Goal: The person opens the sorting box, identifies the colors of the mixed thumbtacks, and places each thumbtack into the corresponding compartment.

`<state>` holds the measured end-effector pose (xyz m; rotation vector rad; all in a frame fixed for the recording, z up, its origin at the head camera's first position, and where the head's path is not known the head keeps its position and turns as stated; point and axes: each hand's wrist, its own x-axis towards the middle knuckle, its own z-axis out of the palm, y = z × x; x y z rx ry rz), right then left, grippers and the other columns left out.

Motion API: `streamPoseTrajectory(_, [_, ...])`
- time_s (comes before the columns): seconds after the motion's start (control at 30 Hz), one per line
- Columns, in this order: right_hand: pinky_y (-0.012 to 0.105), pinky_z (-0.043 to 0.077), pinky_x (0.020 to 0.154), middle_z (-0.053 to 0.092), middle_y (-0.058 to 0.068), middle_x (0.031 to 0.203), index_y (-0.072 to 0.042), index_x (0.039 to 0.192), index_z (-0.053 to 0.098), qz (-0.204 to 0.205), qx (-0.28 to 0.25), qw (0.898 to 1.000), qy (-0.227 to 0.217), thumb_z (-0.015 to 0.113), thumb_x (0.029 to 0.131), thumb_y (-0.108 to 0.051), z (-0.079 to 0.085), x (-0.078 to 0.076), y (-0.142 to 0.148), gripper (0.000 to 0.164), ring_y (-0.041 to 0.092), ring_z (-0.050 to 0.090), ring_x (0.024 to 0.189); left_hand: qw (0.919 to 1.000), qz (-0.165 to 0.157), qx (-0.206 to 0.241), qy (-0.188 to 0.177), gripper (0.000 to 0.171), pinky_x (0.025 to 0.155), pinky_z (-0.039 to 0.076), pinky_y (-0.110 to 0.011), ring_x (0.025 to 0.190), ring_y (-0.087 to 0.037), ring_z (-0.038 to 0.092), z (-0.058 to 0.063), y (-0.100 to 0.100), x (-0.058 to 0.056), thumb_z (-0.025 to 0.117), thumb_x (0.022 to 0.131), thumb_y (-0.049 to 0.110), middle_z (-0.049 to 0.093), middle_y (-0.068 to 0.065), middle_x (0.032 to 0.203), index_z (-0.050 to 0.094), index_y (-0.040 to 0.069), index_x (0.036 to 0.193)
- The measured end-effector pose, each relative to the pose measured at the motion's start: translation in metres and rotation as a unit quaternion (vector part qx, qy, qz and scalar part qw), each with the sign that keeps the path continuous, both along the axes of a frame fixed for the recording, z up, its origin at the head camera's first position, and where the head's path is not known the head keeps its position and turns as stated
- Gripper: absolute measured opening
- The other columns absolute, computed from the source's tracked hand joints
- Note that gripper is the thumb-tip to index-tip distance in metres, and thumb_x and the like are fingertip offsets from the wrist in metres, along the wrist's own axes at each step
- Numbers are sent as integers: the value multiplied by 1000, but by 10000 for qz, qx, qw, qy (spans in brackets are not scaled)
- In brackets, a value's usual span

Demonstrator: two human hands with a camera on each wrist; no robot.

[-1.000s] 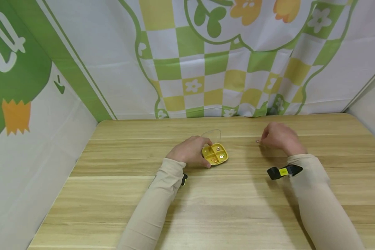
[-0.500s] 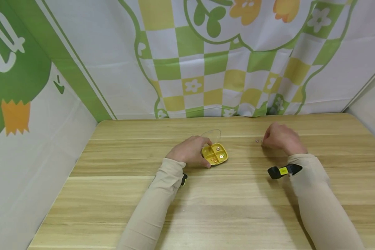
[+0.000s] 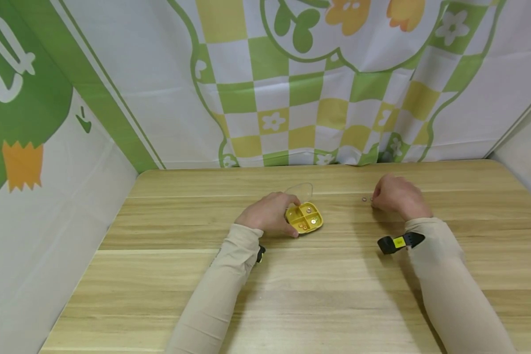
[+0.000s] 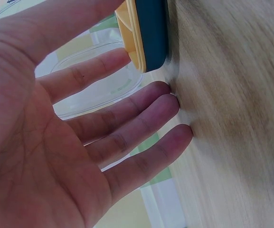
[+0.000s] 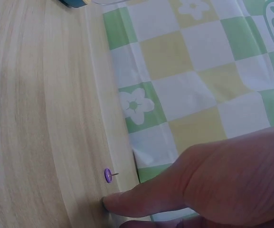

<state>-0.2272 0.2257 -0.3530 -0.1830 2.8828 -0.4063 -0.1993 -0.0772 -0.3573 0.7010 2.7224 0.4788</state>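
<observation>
A small pill box [image 3: 304, 218] has a yellow divided inside, a dark teal outside and a raised clear lid [image 4: 103, 80]. Small thumbtack-like pieces lie in its right compartments and near-left one. My left hand [image 3: 270, 212] holds the box by its left side between thumb and index finger; the other fingers [image 4: 151, 152] stretch down to the table. At right, my right hand [image 3: 396, 195] reaches down to the tabletop with its fingertips together. One fingertip touches a small dark piece, mostly hidden. Beside it a purple thumbtack [image 5: 108, 175] lies on its head, pin up.
The wooden table [image 3: 309, 305] runs back to a green, white and yellow checked cloth [image 3: 292, 98]. Another printed cloth [image 3: 48, 147] hangs along the left side. A black strap [image 3: 400, 242] sits on the right wrist.
My right hand has shifted slightly right and stays low on the table. A second small piece now shows at its fingertips, beside the thumbtack. The left hand and box have not moved.
</observation>
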Motion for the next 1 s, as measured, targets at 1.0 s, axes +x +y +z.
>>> streamPoseTrajectory(1.0, [35, 36, 53, 56, 4, 74, -15, 74, 67, 57, 70, 9996, 259, 52, 68, -12, 0, -1, -1, 17, 23, 47, 67, 10000, -32, -3, 44, 70, 96, 36, -34, 118, -21, 45, -1, 0, -1, 79, 66, 38, 52, -2, 129, 52, 16, 127])
